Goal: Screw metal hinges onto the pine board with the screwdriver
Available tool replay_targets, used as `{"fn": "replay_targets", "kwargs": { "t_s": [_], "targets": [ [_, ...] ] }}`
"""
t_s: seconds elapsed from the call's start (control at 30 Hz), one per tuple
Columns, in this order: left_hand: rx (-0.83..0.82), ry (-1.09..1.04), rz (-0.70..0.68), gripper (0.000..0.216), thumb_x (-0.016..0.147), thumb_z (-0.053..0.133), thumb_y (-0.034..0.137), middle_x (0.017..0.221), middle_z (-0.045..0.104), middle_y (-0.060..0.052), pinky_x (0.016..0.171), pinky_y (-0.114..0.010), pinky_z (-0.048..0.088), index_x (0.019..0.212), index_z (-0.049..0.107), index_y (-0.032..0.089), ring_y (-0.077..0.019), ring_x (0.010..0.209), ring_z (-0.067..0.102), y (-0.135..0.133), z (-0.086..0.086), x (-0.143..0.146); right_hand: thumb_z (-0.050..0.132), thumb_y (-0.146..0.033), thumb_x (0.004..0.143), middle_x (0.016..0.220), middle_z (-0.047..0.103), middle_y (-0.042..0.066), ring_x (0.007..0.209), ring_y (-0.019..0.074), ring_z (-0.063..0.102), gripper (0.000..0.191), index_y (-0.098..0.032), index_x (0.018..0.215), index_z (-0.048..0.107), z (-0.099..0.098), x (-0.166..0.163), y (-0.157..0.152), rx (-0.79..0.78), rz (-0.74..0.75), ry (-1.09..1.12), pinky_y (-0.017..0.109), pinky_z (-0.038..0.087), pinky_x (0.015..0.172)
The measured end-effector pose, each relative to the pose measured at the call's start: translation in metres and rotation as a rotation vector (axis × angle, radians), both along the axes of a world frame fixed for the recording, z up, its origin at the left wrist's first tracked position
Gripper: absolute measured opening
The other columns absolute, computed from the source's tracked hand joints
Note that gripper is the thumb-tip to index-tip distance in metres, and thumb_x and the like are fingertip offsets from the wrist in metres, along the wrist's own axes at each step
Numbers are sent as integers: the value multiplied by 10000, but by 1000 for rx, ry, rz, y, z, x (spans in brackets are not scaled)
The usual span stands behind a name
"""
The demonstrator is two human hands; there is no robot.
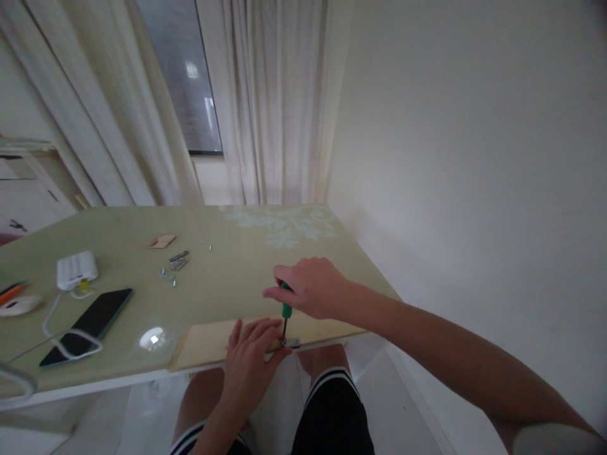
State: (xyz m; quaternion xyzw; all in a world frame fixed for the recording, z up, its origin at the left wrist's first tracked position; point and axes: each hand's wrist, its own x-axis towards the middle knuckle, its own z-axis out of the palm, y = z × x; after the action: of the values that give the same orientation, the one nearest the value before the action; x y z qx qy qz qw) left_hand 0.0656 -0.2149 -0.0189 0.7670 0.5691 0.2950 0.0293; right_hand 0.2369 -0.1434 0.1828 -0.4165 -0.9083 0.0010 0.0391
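screwdriver (287, 311): partly hidden in right hand (313, 287) | metal plate (294, 343) by thumb of left hand (253, 360): details too small to tell | board (203, 341): partly hidden beneath its fingers | cable (31, 383), well left of all fingers: cut off by picture's edge

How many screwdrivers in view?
1: the green screwdriver, in the right grip, tip down at the metal piece on the board's near edge. The orange item at far left is cut off by the frame; can't tell what it is.
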Motion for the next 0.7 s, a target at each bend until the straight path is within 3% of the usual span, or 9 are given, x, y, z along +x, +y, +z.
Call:
{"fn": "replay_targets", "kwargs": {
  "t_s": [0.1, 0.2, 0.27, 0.33, 0.43, 0.53, 0.6, 0.7],
  "targets": [
    [-3, -6, -9, 145, 877, 804, 300, 1267, 763, 41, 1222, -605, 240, 1002, 742, 342, -296, 1226, 661, 0, 0, 0, 477, -365, 1084, 1070, 742, 94, 948, 226, 681, 251, -205, 1204, 629, 2, 5, 3, -59, 264, 95, 328, 479, 814],
    [-7, 0, -7, 127, 863, 819, 314, 1200, 778, 30, 1210, -600, 258, 960, 738, 326, -300, 1192, 669, 1, 0, -1, 474, -182, 1052, 1160, 684, 95, 1044, 182, 639, 230, -172, 1245, 598, 5, 11, 3, -128, 506, 143, 305, 470, 946],
    [-14, 5, -4, 130, 859, 821, 312, 1167, 784, 20, 1205, -600, 266, 956, 734, 320, -300, 1168, 672, 0, 0, -1, 494, -202, 1044, 1142, 683, 91, 994, 181, 643, 205, -171, 1208, 613, 5, 10, 1, -109, 484, 139, 301, 480, 890],
    [-21, 3, -4, 142, 861, 822, 309, 1175, 783, 13, 1211, -604, 256, 969, 730, 321, -302, 1176, 666, 0, 0, -1, 525, -354, 1063, 1113, 709, 88, 940, 199, 661, 220, -186, 1152, 634, 4, 5, -1, -50, 375, 123, 303, 474, 782],
    [-27, -13, -7, 172, 865, 820, 313, 1242, 770, 21, 1230, -615, 223, 1007, 726, 336, -303, 1229, 646, -1, -1, -1, 456, -641, 1053, 960, 760, 95, 837, 232, 696, 494, -196, 1070, 670, -1, -4, -1, 34, 159, 41, 304, 433, 685],
    [-36, -22, -10, 172, 870, 816, 316, 1280, 760, 34, 1238, -622, 206, 1014, 726, 346, -302, 1259, 635, -1, -1, -1, 398, -722, 1030, 841, 765, 129, 774, 272, 713, 621, -183, 1001, 704, -3, -8, 2, 91, -29, -46, 328, 432, 675],
    [-33, -22, -11, 161, 872, 813, 305, 1283, 759, 28, 1244, -613, 201, 1006, 729, 340, -298, 1260, 635, 0, -1, -1, 445, -629, 1053, 896, 778, 125, 811, 273, 721, 510, -189, 1053, 702, -3, -5, 4, 61, -8, -18, 339, 452, 704],
    [-19, -17, 0, 139, 874, 809, 292, 1228, 774, 14, 1247, -600, 214, 989, 738, 325, -292, 1223, 652, -1, 0, 0, 516, -357, 1067, 1168, 759, 93, 1031, 226, 697, 273, -208, 1275, 610, 1, 5, 5, -125, 285, 144, 335, 485, 880]
  ]
}}
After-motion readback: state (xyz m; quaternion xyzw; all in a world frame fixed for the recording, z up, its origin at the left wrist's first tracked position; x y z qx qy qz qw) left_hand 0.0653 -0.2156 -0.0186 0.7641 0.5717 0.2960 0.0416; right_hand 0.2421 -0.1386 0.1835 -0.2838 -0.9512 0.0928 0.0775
